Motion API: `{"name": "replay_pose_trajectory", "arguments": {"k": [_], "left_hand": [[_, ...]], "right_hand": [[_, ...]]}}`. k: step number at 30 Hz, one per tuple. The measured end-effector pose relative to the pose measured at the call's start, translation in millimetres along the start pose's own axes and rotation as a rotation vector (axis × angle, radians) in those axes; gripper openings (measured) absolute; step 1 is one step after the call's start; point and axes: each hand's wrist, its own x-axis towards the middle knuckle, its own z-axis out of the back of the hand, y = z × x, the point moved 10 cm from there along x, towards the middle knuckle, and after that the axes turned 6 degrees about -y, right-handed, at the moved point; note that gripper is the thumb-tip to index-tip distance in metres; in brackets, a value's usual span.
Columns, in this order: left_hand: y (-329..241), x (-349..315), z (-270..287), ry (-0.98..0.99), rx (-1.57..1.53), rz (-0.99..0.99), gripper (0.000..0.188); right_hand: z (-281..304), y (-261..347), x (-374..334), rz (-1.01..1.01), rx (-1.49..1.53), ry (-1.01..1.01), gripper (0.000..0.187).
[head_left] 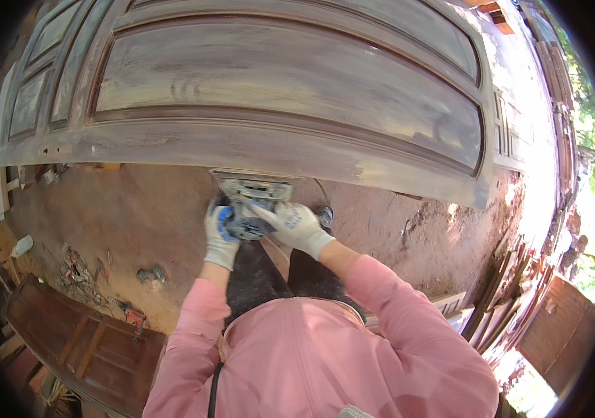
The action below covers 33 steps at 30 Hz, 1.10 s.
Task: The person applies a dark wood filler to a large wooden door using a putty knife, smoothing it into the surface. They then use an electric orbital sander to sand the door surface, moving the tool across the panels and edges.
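Note:
A dusty power sander (247,221) is in front of my body, just off the near edge of a large panelled wooden door (269,73). My left hand (219,235), in a white work glove, is closed around the sander's left side, next to a blue patch. My right hand (299,224), gloved too, grips the sander from the right with its fingers reaching over the body. The sander's flat pad end points toward the door edge; I cannot tell whether they touch. Worn, pale sanded patches and darker brown grooves cover the door's face.
Brown dirt floor (130,209) lies below the door. At lower left are a dark wooden panel piece (88,341), a red power tool (135,317) and a white plastic container (22,245). Wooden boards (503,299) are stacked at right. A dark cord (215,390) hangs by my side.

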Motion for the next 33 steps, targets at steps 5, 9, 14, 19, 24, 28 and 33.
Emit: {"name": "replay_pose_trajectory", "arguments": {"k": [5,9,14,19,24,28,33], "left_hand": [[141.5,-44.3,-75.8,-0.039,-0.115,0.169,0.046],[228.9,-79.1,-120.0,-0.069,-0.115,0.169,0.040],[232.7,-87.5,-127.2,-0.123,-0.077,0.194,0.034],[115.7,-40.8,-58.9,-0.048,-0.031,0.039,0.029],[-46.7,-10.7,-8.0,0.005,-0.002,-0.081,0.045],[-135.6,-7.6,8.2,0.011,0.047,-0.103,0.053],[-102.0,-0.7,8.1,0.014,0.028,-0.021,0.054]], "right_hand": [[38.7,-95.8,-115.1,-0.070,-0.065,0.011,0.081],[55.7,-158.3,-192.9,-0.100,-0.185,-0.012,0.086],[53.4,-166.2,-200.1,-0.105,-0.214,-0.027,0.087],[30.9,-84.2,-101.1,0.000,-0.007,0.017,0.086],[31.8,26.8,12.5,0.063,0.171,0.122,0.092],[34.7,84.6,71.0,0.129,0.206,-0.023,0.084],[36.8,65.2,48.8,0.131,0.174,-0.070,0.082]]}}
